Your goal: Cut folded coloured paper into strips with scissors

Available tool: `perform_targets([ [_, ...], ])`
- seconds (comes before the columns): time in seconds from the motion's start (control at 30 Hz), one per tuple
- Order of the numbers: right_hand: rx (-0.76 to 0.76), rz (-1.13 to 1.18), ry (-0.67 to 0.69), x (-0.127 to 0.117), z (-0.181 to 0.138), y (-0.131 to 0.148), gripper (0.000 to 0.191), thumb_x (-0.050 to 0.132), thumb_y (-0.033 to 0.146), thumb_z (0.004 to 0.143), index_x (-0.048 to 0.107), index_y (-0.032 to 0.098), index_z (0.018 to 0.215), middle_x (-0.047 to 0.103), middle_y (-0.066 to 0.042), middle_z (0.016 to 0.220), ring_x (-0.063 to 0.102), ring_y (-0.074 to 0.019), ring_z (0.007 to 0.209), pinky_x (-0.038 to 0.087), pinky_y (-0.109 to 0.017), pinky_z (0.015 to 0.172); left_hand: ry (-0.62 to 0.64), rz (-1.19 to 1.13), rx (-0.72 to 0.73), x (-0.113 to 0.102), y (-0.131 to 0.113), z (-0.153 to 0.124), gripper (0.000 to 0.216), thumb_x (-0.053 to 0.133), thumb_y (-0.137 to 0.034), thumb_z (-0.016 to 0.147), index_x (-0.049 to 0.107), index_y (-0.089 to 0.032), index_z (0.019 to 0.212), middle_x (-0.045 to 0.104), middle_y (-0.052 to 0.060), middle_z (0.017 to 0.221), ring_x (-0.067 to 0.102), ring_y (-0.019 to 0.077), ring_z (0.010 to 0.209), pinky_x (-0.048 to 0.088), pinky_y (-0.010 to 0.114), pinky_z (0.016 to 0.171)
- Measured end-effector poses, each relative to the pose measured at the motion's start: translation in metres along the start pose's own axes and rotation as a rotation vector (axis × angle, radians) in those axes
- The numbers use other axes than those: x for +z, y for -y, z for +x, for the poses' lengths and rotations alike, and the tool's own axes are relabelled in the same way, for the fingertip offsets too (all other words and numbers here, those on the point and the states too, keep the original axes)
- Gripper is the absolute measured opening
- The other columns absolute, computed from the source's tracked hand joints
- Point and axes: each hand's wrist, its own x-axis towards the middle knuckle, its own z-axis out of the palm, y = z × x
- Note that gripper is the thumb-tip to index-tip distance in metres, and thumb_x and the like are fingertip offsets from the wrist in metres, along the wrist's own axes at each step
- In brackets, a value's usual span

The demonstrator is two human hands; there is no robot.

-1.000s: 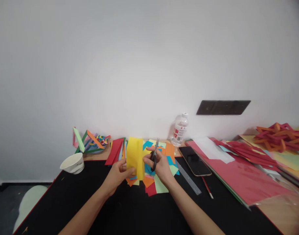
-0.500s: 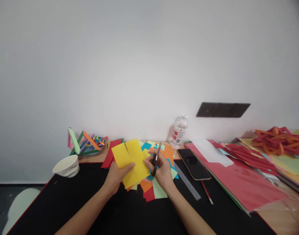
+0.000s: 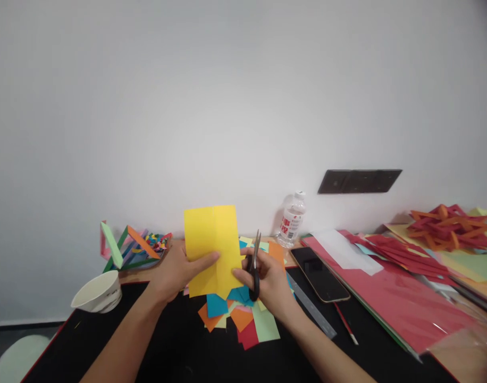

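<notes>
A creased sheet of yellow paper (image 3: 201,229) is held up in front of me, its lower edge cut or folded to a point. My left hand (image 3: 177,271) grips its left side, thumb flat across the front and fingers hidden behind. My right hand (image 3: 269,276) holds black-handled scissors (image 3: 256,266) with the blades pointing up, while its thumb and fingertips touch the paper's lower right edge. Beneath the sheet lies a pile of coloured paper scraps (image 3: 265,322) in orange, blue, red and pale green.
At the left are a white paper bowl (image 3: 98,292) and folded paper strips (image 3: 116,250) beside small colourful pieces. To the right lie a clear ruler (image 3: 313,306), a phone (image 3: 319,274), a pencil (image 3: 346,323) and red sheets (image 3: 395,287). A water bottle (image 3: 292,221) stands by the wall.
The yellow sheet has been raised and turned more upright, and the slit at its top edge no longer shows. My left hand has shifted up and left; the scissors remain in my right hand.
</notes>
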Motion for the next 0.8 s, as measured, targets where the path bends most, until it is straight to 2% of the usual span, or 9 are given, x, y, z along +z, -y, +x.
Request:
perform_targets([
  [0.1, -0.072, -0.052, -0.029, 0.004, 0.009, 0.010, 0.032, 0.079, 0.030, 0.064, 0.058, 0.020, 0.086, 0.052, 0.006, 0.059, 0.051, -0.0124, 0.053, 0.045, -0.026, 0.056, -0.063, -0.076, 0.045, 0.007, -0.001, 0.006, 0.040, 0.080, -0.036, 0.061, 0.072, -0.013, 0.093, 0.075, 0.013, 0.094, 0.070, 0.0357, 0.084, 0.059, 0.041, 0.068],
  [0.2, -0.164, -0.135, -0.044, 0.006, 0.020, 0.018, 0.027, 0.074, 0.031, 0.070, 0.059, 0.021, 0.090, 0.056, 0.004, 0.064, 0.054, -0.0140, 0.058, 0.046, -0.027, 0.059, -0.085, -0.179, 0.083, 0.010, -0.003, 0.010, 0.046, 0.082, -0.034, 0.060, 0.069, -0.013, 0.099, 0.074, 0.012, 0.101, 0.069, 0.0336, 0.091, 0.058, 0.041, 0.075],
  [0.3, -0.200, -0.262, 0.021, 0.003, 0.026, 0.024, 0.024, 0.073, 0.031, 0.072, 0.062, 0.021, 0.091, 0.060, 0.001, 0.070, 0.057, -0.0166, 0.064, 0.047, -0.029, 0.062, -0.149, -0.262, 0.082, 0.005, -0.006, 0.012, 0.049, 0.082, -0.035, 0.060, 0.069, -0.012, 0.101, 0.073, 0.013, 0.103, 0.068, 0.0329, 0.093, 0.057, 0.040, 0.077],
  [0.37, -0.152, -0.343, 0.134, 0.000, 0.025, 0.027, 0.025, 0.076, 0.030, 0.069, 0.063, 0.022, 0.089, 0.062, 0.000, 0.071, 0.057, -0.0183, 0.066, 0.047, -0.031, 0.065, -0.242, -0.356, 0.094, -0.001, -0.008, 0.012, 0.050, 0.082, -0.034, 0.061, 0.068, -0.012, 0.104, 0.073, 0.013, 0.103, 0.068, 0.0318, 0.092, 0.058, 0.038, 0.075],
  [0.4, -0.075, -0.325, 0.227, 0.000, 0.023, 0.027, 0.025, 0.075, 0.032, 0.070, 0.063, 0.023, 0.090, 0.062, 0.001, 0.068, 0.057, -0.0181, 0.064, 0.047, -0.031, 0.063, -0.294, -0.408, 0.106, -0.004, -0.010, 0.011, 0.051, 0.082, -0.033, 0.061, 0.067, -0.013, 0.106, 0.073, 0.012, 0.104, 0.069, 0.0309, 0.092, 0.059, 0.037, 0.074],
  [0.47, 0.085, -0.199, 0.396, 0.000, 0.017, 0.027, 0.029, 0.076, 0.034, 0.069, 0.060, 0.024, 0.091, 0.059, 0.004, 0.066, 0.053, -0.0155, 0.058, 0.045, -0.028, 0.057, -0.398, -0.476, 0.109, -0.007, -0.014, 0.011, 0.052, 0.082, -0.030, 0.061, 0.066, -0.016, 0.108, 0.073, 0.010, 0.105, 0.069, 0.0289, 0.091, 0.059, 0.035, 0.072],
  [0.53, 0.213, -0.066, 0.503, 0.004, 0.010, 0.023, 0.030, 0.078, 0.037, 0.067, 0.057, 0.023, 0.084, 0.058, 0.004, 0.066, 0.053, -0.0143, 0.058, 0.043, -0.026, 0.055, -0.443, -0.491, 0.082, -0.007, -0.016, 0.012, 0.049, 0.082, -0.029, 0.060, 0.066, -0.017, 0.105, 0.073, 0.008, 0.104, 0.070, 0.0284, 0.089, 0.059, 0.034, 0.069],
  [0.63, 0.291, 0.015, 0.564, 0.010, 0.004, 0.019, 0.031, 0.077, 0.038, 0.066, 0.055, 0.022, 0.081, 0.061, 0.002, 0.072, 0.055, -0.0150, 0.063, 0.043, -0.026, 0.058, -0.432, -0.446, 0.008, -0.002, -0.017, 0.015, 0.042, 0.082, -0.030, 0.057, 0.068, -0.016, 0.094, 0.075, 0.008, 0.096, 0.070, 0.0304, 0.085, 0.059, 0.033, 0.063],
  [0.8, 0.290, 0.108, 0.543, 0.012, 0.005, 0.018, 0.029, 0.076, 0.035, 0.068, 0.056, 0.021, 0.083, 0.061, 0.001, 0.075, 0.055, -0.0148, 0.067, 0.043, -0.026, 0.062, -0.352, -0.365, -0.065, 0.009, -0.010, 0.026, 0.038, 0.083, -0.034, 0.055, 0.071, -0.015, 0.086, 0.076, 0.009, 0.088, 0.070, 0.0310, 0.081, 0.058, 0.034, 0.062],
])
